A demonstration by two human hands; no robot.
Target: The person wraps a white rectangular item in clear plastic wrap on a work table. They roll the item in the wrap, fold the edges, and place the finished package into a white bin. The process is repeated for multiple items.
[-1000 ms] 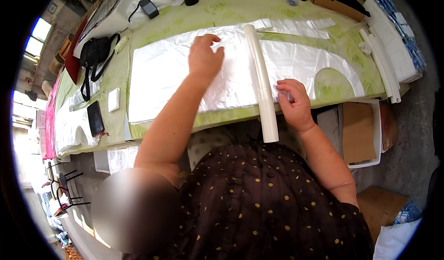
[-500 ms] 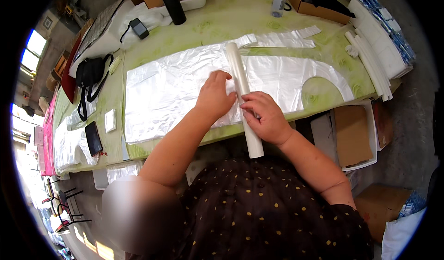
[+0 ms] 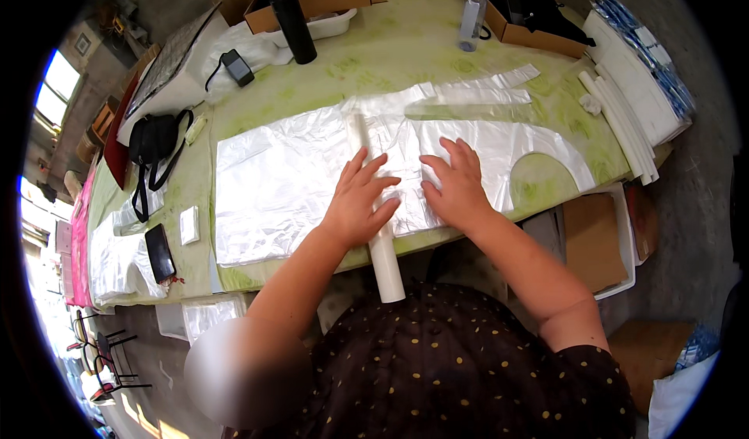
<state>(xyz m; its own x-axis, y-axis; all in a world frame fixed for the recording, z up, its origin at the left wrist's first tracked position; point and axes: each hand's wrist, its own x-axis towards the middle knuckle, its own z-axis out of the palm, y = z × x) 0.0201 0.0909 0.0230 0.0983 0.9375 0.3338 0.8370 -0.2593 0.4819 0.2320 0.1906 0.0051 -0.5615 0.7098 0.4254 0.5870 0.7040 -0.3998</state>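
Observation:
A shiny translucent plastic apron (image 3: 269,181) lies spread over the table, its curved cut-out side and straps to the right. Across it rests a whitish tube (image 3: 386,271), whose near end juts past the table edge toward me. My left hand (image 3: 357,203) is laid over the tube's middle, fingers spread, not wrapped round it. To the right of the tube my right hand (image 3: 456,183) is open, with its fingertips on or just above the film; I cannot tell which. Part of the tube is hidden beneath my left hand.
A green patterned cloth covers the table (image 3: 312,92). At the back stand a black cylinder (image 3: 294,29), a water bottle (image 3: 471,17) and cardboard boxes. More white tubes (image 3: 624,131) lie at the right edge. A phone (image 3: 160,253) and a black bag (image 3: 152,141) are on the left.
The tube has shifted left across the film. My right hand has come off it and opened over the film to its right. My left hand now lies over the tube with fingers spread.

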